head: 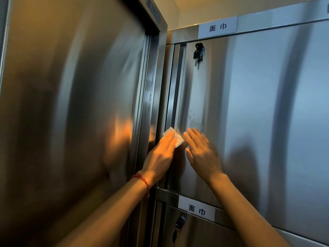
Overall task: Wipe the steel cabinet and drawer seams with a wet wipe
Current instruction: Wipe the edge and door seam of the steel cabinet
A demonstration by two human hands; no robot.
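Step in hand: wiping the vertical seam at the left edge of the upper cabinet door (240, 107).

My left hand (161, 154) lies flat, fingers straight and together, pressing the wet wipe (175, 138) against the steel where the door meets the frame post (161, 97). The wipe is a small folded white square; its upper corners show past my fingertips, right over the seam (175, 97). No curl or pinch: the palm and fingers simply pin it to the metal.

My right hand (201, 152) is open too, fingers straight and slightly spread, laid on the door face just beside the wipe. It holds nothing; I judge it is steadying the door. Whether the palm touches fully I cannot tell, as the fingers are a little blurred.

Other notes: a key bunch (198, 54) hangs from the lock near the top of this door. A white label (217, 27) sits on the rail above, and a second label (196, 209) on the rail below, over the lower door's lock (180, 221). A red string bracelet (142, 180) is on my left wrist.

Next move, as I judge it: slide the wipe along the seam with steady flat pressure, tucking an edge into the groove, and stay clear of the keys.
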